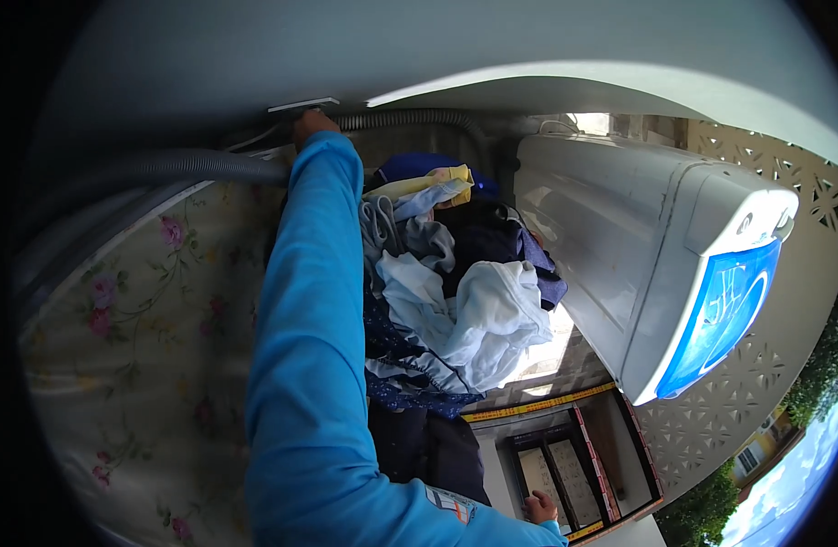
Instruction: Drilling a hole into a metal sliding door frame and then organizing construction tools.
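Observation:
My left arm, in a blue sleeve, reaches up the picture. My left hand (pixel 314 126) is closed at a pale plate (pixel 302 105) on the grey wall; its fingers are mostly hidden, so what they hold cannot be made out. A thin white cable (pixel 252 139) runs close beside that hand. At the lower right, my right hand (pixel 542 507) shows small in front of a dark-framed opening (pixel 565 460), fingers loosely apart, with nothing visible in them. A heap of clothes (pixel 455 301), white, grey and dark blue, lies right of my left arm.
Grey ribbed hoses (pixel 200 166) run along the wall side. A flowered plastic sheet (pixel 136 365) spreads at left. To the right stands a white appliance (pixel 610 237) with a blue lid panel (pixel 715 310), seen sideways. Behind it is a patterned lattice wall (pixel 711 410).

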{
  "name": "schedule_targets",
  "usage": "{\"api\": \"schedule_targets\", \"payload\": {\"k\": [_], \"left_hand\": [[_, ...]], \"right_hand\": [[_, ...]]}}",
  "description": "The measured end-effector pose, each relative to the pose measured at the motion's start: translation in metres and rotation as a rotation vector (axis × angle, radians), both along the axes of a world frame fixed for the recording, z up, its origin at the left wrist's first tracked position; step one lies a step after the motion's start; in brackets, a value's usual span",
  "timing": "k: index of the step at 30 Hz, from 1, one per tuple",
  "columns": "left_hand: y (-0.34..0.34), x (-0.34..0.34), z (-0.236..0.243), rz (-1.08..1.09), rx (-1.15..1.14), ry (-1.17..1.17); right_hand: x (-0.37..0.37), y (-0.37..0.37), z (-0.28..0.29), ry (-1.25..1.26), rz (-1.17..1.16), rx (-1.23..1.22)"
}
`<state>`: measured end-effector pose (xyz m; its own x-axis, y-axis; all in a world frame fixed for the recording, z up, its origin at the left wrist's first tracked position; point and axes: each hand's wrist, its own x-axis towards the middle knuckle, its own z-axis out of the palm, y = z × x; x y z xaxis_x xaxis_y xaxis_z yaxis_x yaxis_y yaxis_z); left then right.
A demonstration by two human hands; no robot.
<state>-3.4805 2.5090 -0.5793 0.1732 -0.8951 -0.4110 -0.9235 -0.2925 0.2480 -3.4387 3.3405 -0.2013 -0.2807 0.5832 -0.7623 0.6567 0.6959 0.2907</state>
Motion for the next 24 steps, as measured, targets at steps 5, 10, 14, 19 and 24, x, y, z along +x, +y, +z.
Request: {"api": "schedule_targets", "payload": {"k": [5, 10, 14, 19, 24], "left_hand": [[0.004, 0.0, 0.006, 0.027, -0.032, -0.002], [0.005, 0.004, 0.001, -0.005, -0.086, 0.016], [0.009, 0.004, -0.004, -0.019, -0.115, -0.017], [0.013, 0.002, -0.006, -0.017, -0.163, 0.04], [0.006, 0.009, -0.005, -0.145, -0.109, -0.06]], "right_hand": [[0.002, 0.004, -0.01, -0.023, 0.054, -0.033], [0.004, 0.003, -0.021, -0.038, 0.035, -0.08], [0.002, -0.001, -0.028, -0.114, 0.174, -0.121], [-0.008, -0.021, -0.036, -0.145, 0.254, -0.13], [-0.023, -0.039, -0.025, 0.067, 0.415, -0.147]]}}
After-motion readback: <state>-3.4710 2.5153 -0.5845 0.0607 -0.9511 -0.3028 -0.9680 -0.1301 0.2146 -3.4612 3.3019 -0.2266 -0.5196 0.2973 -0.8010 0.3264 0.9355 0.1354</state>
